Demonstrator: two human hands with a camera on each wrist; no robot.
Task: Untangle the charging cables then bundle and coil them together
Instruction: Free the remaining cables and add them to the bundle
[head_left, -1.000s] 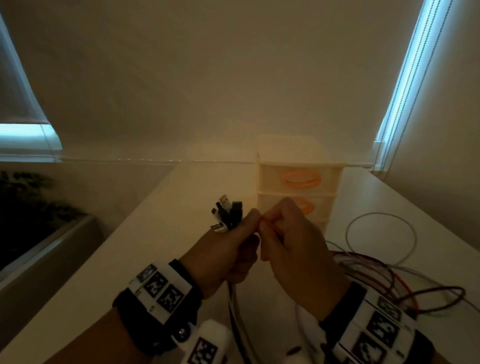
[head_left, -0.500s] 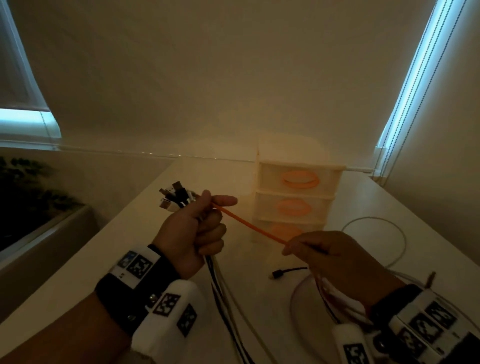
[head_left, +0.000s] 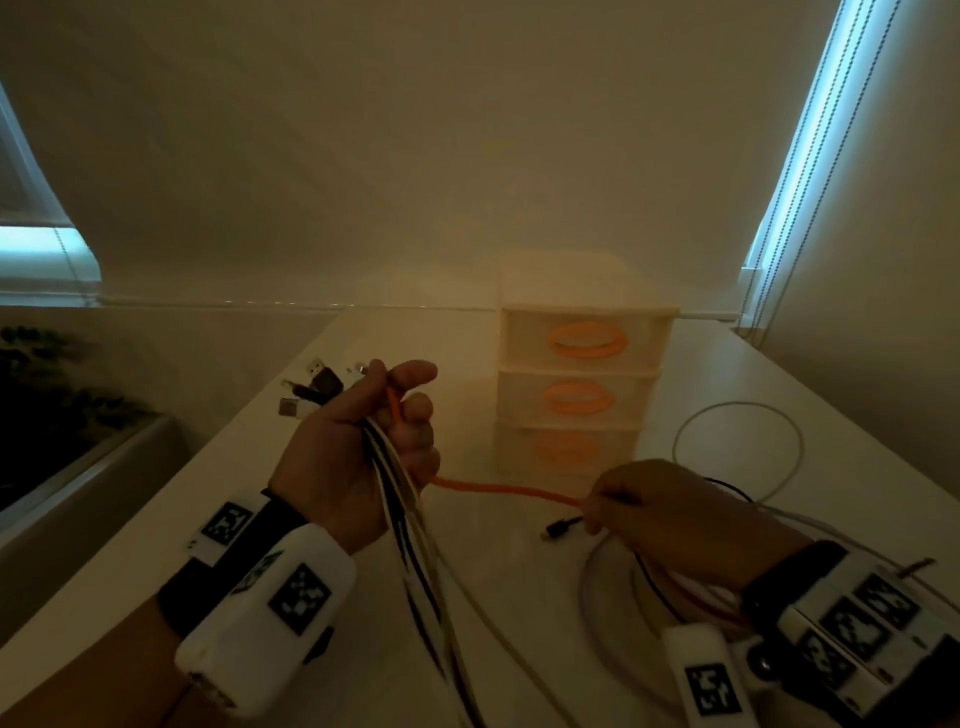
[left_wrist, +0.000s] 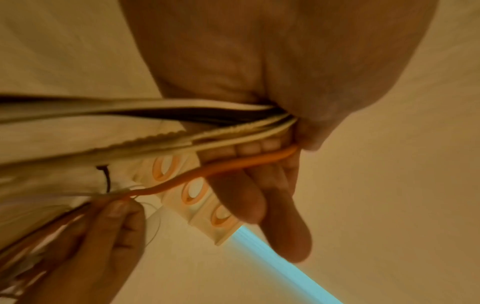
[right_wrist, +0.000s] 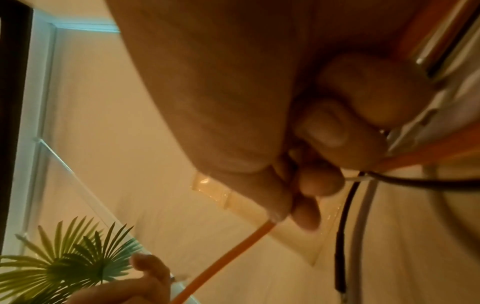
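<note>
Left hand: the left hand (head_left: 358, 441) is raised above the table (head_left: 218, 519), fingers curled round a bundle (head_left: 400, 499) of white and dark cables, with the plugs (head_left: 317, 387) fanning out past the knuckles. The index finger looks straighter than the others.
Right hand: the right hand (head_left: 670, 519), low over the table, pinches the orange cable (head_left: 498, 488) between thumb and fingertip (right_wrist: 306, 218); the other fingers are folded in.
Orange cable: it runs up through the left fist beside the bundle, leaves below the fingers and spans across to the right hand with a slight sag.
Rest of the cables: the bundle hangs from the left fist toward the person; loose loops (head_left: 737, 452), white, dark and reddish, lie on the table around and behind the right hand, near the drawers (head_left: 582, 389).
Risk, slipping end: the orange cable sits at the edge of the left grip, so a firm pull from the right could, I think, drag its plug back through the fist and out of line with the rest.
Risk, snagging: the right hand works right over the loose loops and a dark plug end (head_left: 558, 530); running along the orange could catch one and tighten a knot.
Risk, loose fist: if the left fingers ease to let orange slide, the bundle may drop.
</note>
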